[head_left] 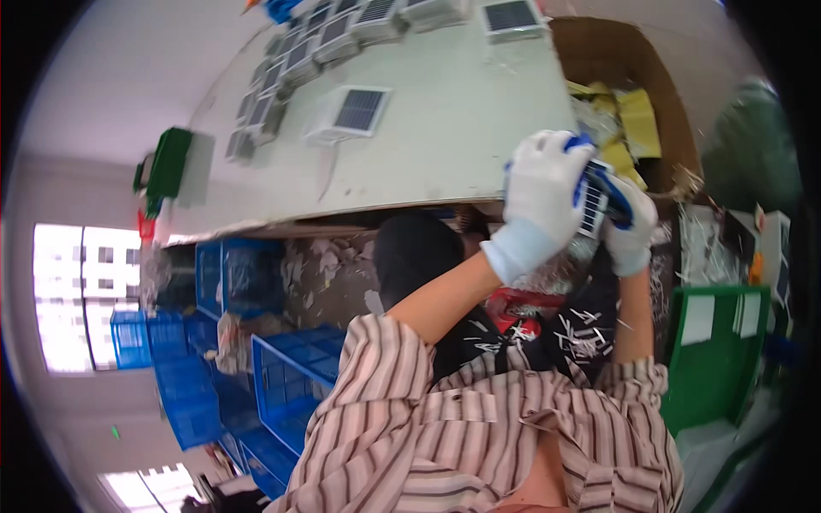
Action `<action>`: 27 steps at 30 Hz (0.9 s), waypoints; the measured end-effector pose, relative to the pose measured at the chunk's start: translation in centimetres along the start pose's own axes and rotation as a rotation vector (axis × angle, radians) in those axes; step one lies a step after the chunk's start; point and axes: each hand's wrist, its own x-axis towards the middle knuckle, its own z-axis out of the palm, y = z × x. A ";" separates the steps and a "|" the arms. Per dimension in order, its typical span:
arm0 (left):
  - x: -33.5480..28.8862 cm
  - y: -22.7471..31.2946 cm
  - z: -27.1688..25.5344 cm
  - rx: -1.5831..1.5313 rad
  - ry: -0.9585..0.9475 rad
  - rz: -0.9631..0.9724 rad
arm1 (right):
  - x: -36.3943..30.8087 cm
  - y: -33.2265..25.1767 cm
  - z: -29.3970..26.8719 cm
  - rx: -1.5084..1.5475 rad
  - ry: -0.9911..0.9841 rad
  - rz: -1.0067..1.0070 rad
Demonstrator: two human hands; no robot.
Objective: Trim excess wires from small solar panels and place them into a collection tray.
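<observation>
Past the near right corner of the table, a small solar panel [593,205] with dark cells and white lines is tilted between my two gloved hands. My left hand [544,188], in a white glove with blue on the fingers, is closed around its left side. From the right, my right hand [631,229] grips it, the blue-coated fingers bent over its edge. Parts of the panel are covered by both gloves. One more panel in a white frame [359,111] lies on the table, partly on clear wrap.
Stacked solar panels [335,36] line the far side of the pale table [445,111]. A cardboard box [680,120] with yellow scraps stands at right. Blue crates [291,385] are on the left, a green bin [718,359] on the right. White strips [586,333] litter my lap.
</observation>
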 end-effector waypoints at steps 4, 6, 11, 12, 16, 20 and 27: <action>0.6 -2.5 -1.6 -0.336 0.109 -0.050 | -0.1 -0.4 -2.6 -0.150 -0.095 -0.196; 2.7 -7.3 -4.7 -0.290 0.144 -0.117 | -1.4 -1.3 -5.0 -0.096 -0.007 -0.057; 2.4 -25.9 -12.8 0.532 0.141 -0.758 | -10.6 3.2 -12.2 0.052 0.235 0.409; 0.5 -32.0 -15.0 0.389 0.142 -0.831 | -12.3 4.9 -14.0 0.026 0.187 0.527; 0.7 -31.8 -12.7 0.331 -0.091 -0.644 | -16.8 4.6 -20.1 0.186 0.274 0.882; 3.8 -25.4 -10.1 -0.124 -0.228 -0.357 | -18.6 5.6 -25.8 0.083 0.137 1.044; 5.3 -14.8 -8.0 0.690 -0.211 -0.114 | -15.0 5.2 -30.0 -0.296 -0.406 1.349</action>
